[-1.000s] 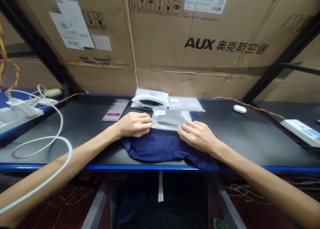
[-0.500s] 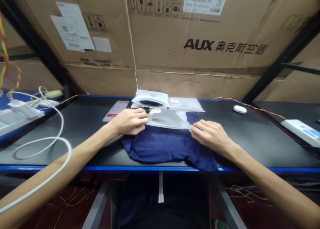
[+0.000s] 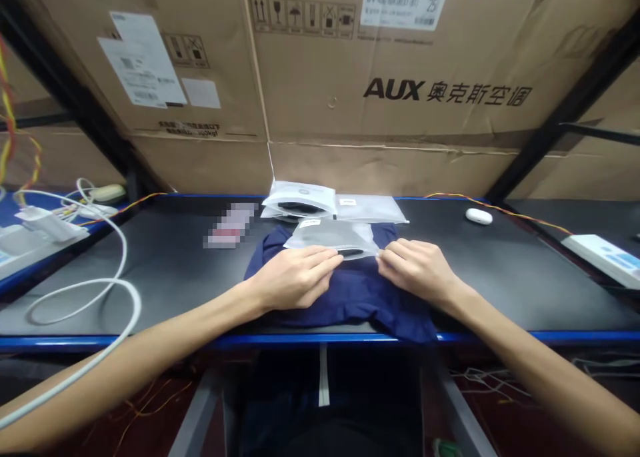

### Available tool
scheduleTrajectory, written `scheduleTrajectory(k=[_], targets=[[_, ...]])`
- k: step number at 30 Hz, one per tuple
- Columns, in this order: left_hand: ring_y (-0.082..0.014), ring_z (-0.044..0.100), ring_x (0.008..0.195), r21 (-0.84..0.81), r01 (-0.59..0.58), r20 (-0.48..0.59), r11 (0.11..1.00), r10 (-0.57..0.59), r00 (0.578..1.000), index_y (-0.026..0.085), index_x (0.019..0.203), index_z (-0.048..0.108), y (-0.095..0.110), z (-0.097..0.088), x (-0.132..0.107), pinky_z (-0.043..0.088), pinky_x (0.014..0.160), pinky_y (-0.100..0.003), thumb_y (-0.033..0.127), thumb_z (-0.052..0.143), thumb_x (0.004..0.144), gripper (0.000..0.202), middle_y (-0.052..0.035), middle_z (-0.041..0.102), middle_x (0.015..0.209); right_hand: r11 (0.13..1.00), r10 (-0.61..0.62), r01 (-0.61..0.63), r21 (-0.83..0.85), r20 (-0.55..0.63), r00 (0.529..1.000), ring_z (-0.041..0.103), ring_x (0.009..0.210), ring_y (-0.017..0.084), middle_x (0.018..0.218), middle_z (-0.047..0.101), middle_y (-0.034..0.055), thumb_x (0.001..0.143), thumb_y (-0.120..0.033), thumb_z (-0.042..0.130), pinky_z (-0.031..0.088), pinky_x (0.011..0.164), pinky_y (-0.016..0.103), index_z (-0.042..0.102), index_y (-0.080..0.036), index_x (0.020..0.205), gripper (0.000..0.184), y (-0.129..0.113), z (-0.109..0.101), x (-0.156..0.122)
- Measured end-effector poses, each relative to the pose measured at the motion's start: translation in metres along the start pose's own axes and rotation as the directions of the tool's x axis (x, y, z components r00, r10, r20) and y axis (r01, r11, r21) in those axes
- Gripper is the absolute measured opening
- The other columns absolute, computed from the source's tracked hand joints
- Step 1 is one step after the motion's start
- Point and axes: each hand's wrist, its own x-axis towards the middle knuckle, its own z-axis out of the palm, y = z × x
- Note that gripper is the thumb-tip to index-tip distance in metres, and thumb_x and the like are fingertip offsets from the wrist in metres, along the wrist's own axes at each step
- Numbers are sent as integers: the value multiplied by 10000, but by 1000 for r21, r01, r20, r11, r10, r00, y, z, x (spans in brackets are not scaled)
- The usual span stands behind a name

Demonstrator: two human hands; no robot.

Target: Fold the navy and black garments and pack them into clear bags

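While I watch through the head camera, I have both hands at the front lip of the near pouch (image 3: 327, 233), a frosted one with a white label, which lies on navy cloth (image 3: 360, 294) midway along the bench (image 3: 185, 277). My right hand (image 3: 417, 270) is closed in a pinch on the pouch's right front corner. My left hand (image 3: 297, 277) lies palm down over the cloth, fingers together and nearly straight, tips touching the pouch's slightly parted mouth; its thumb is hidden, so I cannot tell whether it grips. Something dark shows inside that mouth. Two more frosted pouches, a bulging one (image 3: 313, 194) and a flatter one (image 3: 373, 208), sit side by side near the bench's back edge. The cloth reaches the front edge, and a small white case (image 3: 479, 216) rests toward the back right corner.
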Motion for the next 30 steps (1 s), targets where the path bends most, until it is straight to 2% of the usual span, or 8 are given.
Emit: scheduleTrajectory(k=[4, 10, 16, 18, 22, 26, 28, 30], targets=[[-254, 710, 1030, -8, 40, 47, 999, -40, 998, 77, 1208, 650, 8, 0, 5, 618, 902, -380, 159, 500, 972, 292, -161, 730, 1169, 1000, 11, -11, 8, -11, 1000, 538, 594, 129, 630, 590, -18, 974, -197, 576, 351, 603, 296, 600, -191, 692, 284, -2, 0, 1], [-303, 576, 1328, 34, 157, 107, 987, -160, 981, 25, 1331, 575, 5, 12, 10, 521, 1093, -426, 136, 421, 989, 391, -225, 619, 1374, 1000, -6, 7, 19, -18, 1000, 536, 587, 126, 625, 585, -19, 975, -192, 575, 351, 596, 292, 593, -193, 686, 290, -4, -3, 5], [-321, 692, 1084, 17, 472, 391, 881, -441, 808, 97, 1502, 424, -11, 29, 29, 565, 950, -453, 254, 563, 919, 620, -175, 715, 1163, 996, -64, 65, 64, -19, 998, 524, 588, 128, 640, 585, -19, 980, -187, 563, 353, 597, 296, 596, -193, 707, 275, -9, -3, 9], [-335, 676, 1103, 27, 503, 398, 864, -471, 787, 123, 1516, 400, -13, 32, 35, 547, 961, -465, 295, 594, 900, 669, -170, 706, 1168, 992, -86, 88, 85, -29, 996, 517, 585, 126, 643, 585, -17, 977, -186, 569, 357, 600, 293, 597, -189, 713, 266, -11, -4, 11], [-332, 643, 1159, 94, 528, 364, 844, -522, 771, 133, 1346, 558, -13, 36, 43, 520, 998, -448, 312, 543, 944, 440, -178, 659, 1259, 987, -104, 107, 116, -25, 994, 524, 596, 126, 664, 604, -12, 975, -186, 574, 367, 610, 284, 612, -186, 739, 239, -12, -3, 12], [-319, 725, 894, 135, 507, 474, 851, -505, 721, 71, 1069, 676, -14, 40, 42, 578, 829, -424, 191, 438, 972, 283, -190, 729, 978, 989, -91, 93, 115, -24, 996, 529, 595, 122, 665, 607, -12, 977, -180, 560, 359, 603, 284, 605, -190, 729, 253, -9, 0, 7], [-315, 737, 865, 103, 461, 498, 882, -446, 744, 80, 1060, 681, -17, 39, 38, 590, 807, -419, 158, 453, 960, 261, -170, 742, 926, 993, -65, 65, 97, -5, 998, 532, 593, 123, 649, 600, -14, 975, -178, 550, 352, 597, 285, 594, -196, 706, 273, -7, 3, 4], [-302, 740, 958, 8, 359, 470, 933, -320, 822, 100, 1190, 649, -22, 35, 33, 596, 864, -419, 136, 476, 953, 295, -160, 749, 1048, 997, -16, 13, 79, 39, 999, 545, 598, 128, 643, 604, -10, 968, -175, 541, 348, 592, 288, 585, -202, 691, 282, -4, 5, 2]])
